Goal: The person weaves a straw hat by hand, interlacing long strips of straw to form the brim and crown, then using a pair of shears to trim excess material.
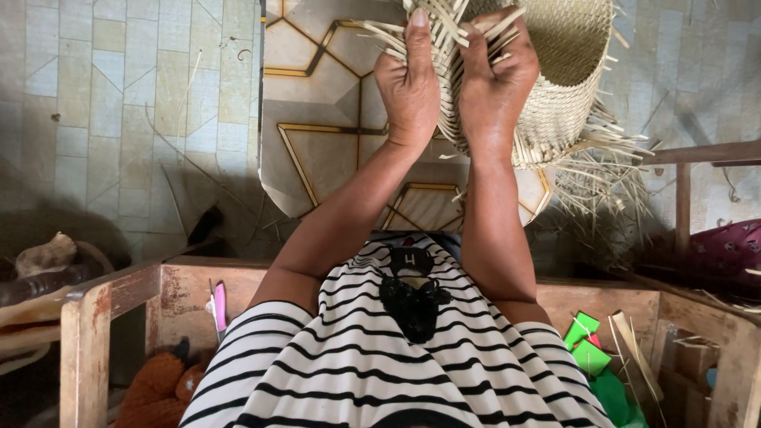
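A half-woven straw basket (567, 75) is held up above a patterned low table (317, 150), loose strips (444, 32) fanning from its rim; the left hand (408, 83) and right hand (495, 79) clamp fingers around those strips, keeping the weave taut, over a tiled floor (119, 119)

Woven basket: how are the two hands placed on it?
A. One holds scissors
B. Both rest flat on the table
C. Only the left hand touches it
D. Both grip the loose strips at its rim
D: the left hand and right hand both close their fingers on loose strips of the woven basket.
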